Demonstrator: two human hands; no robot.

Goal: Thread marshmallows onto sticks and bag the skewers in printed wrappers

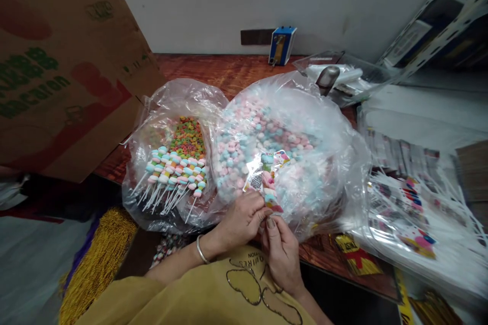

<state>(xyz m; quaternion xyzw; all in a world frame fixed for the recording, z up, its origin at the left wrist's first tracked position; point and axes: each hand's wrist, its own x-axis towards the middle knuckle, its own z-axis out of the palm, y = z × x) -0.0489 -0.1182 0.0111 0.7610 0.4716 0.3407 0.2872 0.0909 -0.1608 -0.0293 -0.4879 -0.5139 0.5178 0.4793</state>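
Note:
My left hand [240, 223] and my right hand [282, 249] meet at the table's near edge, both pinching a marshmallow skewer in a clear printed wrapper [268, 181]. The skewer stands upright in front of a large plastic bag of loose pastel marshmallows [274, 132]. To the left, a second plastic bag [168, 111] holds several finished marshmallow skewers [173, 175] and colourful cereal rings [187, 137]. A bangle shows on my left wrist.
A big cardboard box [64, 61] leans at the left. Stacks of packed wrappers [412, 213] lie at the right. A blue device [282, 45] stands by the back wall, next to a clear tray of items [343, 76]. Gold tinsel [99, 259] lies lower left.

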